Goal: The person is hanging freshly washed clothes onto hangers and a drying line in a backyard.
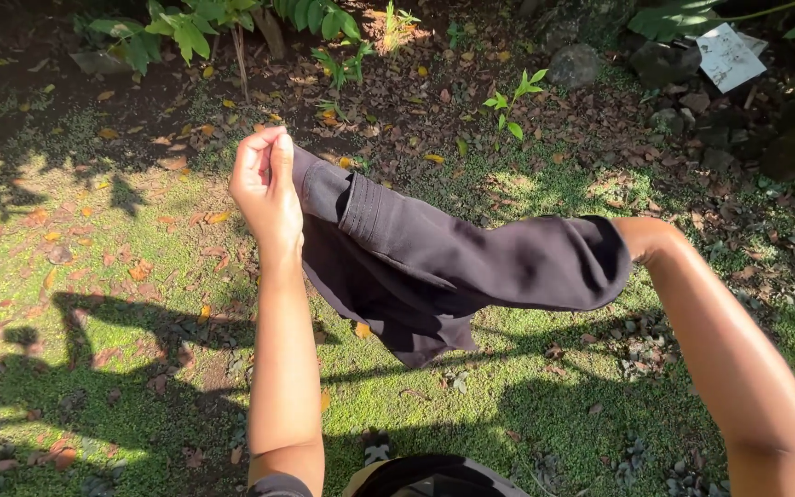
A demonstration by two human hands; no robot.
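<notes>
Two bare arms over sunlit mossy ground [94, 304], left hand [267, 189] fingers pinching dark garment [434, 267] hem, right hand hidden inside garment, fingers unclear, fallen leaves [397, 92] and rocks [574, 64] far.

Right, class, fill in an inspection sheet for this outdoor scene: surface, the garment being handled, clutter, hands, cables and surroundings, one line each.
Surface: mossy green ground in patchy sunlight and shadow.
Job's things: dark, soft fabric garment, held in the air, part hanging loose.
Clutter: brown and yellow fallen leaves; white crumpled paper sheet at top right.
Hands: left hand pinches the garment's hemmed edge; right hand is hidden inside the garment, only the right forearm shows.
Cables: nothing seen.
Surroundings: green leafy plants and grey stones along the far edge.
</notes>
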